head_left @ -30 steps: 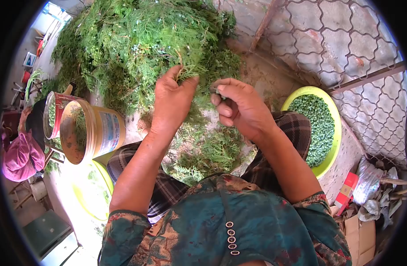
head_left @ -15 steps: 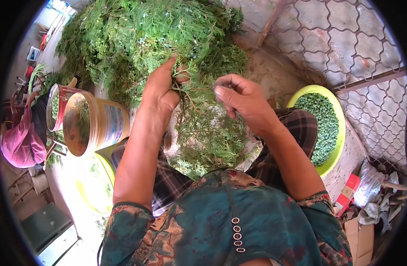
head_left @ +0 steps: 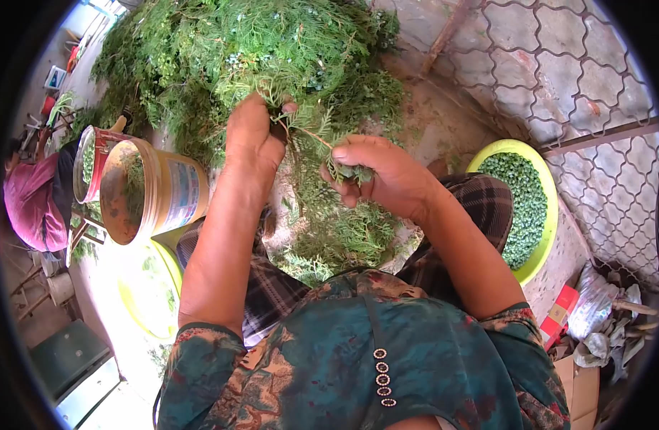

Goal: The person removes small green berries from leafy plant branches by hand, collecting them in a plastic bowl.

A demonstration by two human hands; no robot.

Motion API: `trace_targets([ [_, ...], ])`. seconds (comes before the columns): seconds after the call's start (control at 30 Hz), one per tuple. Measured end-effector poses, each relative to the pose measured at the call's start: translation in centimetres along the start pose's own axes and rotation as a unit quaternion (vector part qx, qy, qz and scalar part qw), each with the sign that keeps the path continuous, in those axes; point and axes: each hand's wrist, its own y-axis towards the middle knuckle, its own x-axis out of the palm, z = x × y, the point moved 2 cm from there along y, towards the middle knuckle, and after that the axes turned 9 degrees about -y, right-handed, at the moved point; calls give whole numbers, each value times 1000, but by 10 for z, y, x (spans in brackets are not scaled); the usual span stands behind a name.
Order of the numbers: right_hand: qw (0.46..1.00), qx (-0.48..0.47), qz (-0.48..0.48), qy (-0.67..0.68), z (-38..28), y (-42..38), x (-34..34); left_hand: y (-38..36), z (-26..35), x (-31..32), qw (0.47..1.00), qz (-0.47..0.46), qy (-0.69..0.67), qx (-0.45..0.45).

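My left hand is closed around the stem end of a green leafy sprig, in front of a large pile of green branches. To its right, my right hand has its fingers closed on the sprig's outer end; small dark green bits show between thumb and fingers. Below both hands, loose sprigs lie between my knees. A yellow-green basin of small round green berries stands beside my right knee.
At the left are a tan bucket, a red-rimmed bucket and a bright yellow-green basin. Another person in a pink top sits beyond. Wire mesh, a red box and plastic bags are at the right.
My right hand has moved slightly down and left and closed on the sprig. My left hand has shifted a little left and turned. The person in pink has moved slightly.
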Motion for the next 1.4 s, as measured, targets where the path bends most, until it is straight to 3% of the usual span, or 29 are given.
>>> trace_targets([
  [0.07,1000,4,-8,15,8,4,-2,-2,5,1,995,-16,41,91],
  [0.17,998,10,-31,44,12,6,5,9,9,-9,994,-52,9,97],
  [0.3,992,44,-75,88,13,3,3,3,13,-1,997,29,-10,71],
  [0.33,992,44,-77,88,13,-1,2,0,17,7,990,85,39,103],
  [0.43,989,82,-103,69,21,-20,5,33,48,-14,986,79,2,149],
  [0.5,988,76,-65,117,23,-33,6,35,49,-13,983,71,-18,168],
  [0.63,992,-56,30,111,-3,-75,-16,42,48,-25,994,35,-47,95],
  [0.67,987,-110,55,105,-13,-92,-31,48,47,-32,992,-57,-110,3],
  [0.7,966,-193,155,71,-20,-109,-44,49,45,-32,970,-150,-171,-90],
  [0.77,871,-269,394,-115,-25,-144,-96,44,43,-22,972,-112,-178,-110],
  [0.8,786,-272,508,-224,-20,-160,-127,38,41,-17,960,-120,-204,-148],
  [0.83,737,-237,550,-312,-8,-180,-172,33,39,-15,947,-127,-230,-186],
  [0.87,608,-31,614,-502,4,-197,-214,32,37,-12,936,-158,-241,-202],
  [0.9,386,-47,540,-746,43,-216,-272,32,36,-11,936,-156,-243,-201],
  [0.97,430,9,536,-726,43,-228,-257,30,34,-7,921,-190,-253,-228],
  [1.03,585,-81,547,-594,1,-199,-193,32,27,-12,907,-217,-298,-203],
  [1.1,763,-122,460,-437,-26,-165,-117,29,28,-7,921,-183,-270,-211],
  [1.17,665,-203,358,-623,-27,-133,-52,28,27,-4,926,-158,-275,-206],
  [1.23,833,-112,186,-510,-11,-101,-23,27,29,0,930,-133,-279,-198],
  [1.3,793,-192,120,-566,23,-72,-7,30,32,-1,934,-127,-271,-195],
  [1.33,795,-176,99,-572,29,-60,3,31,33,-4,915,-165,-294,-220],
  [1.4,797,-159,78,-577,42,-41,19,31,33,-7,915,-157,-301,-218],
])
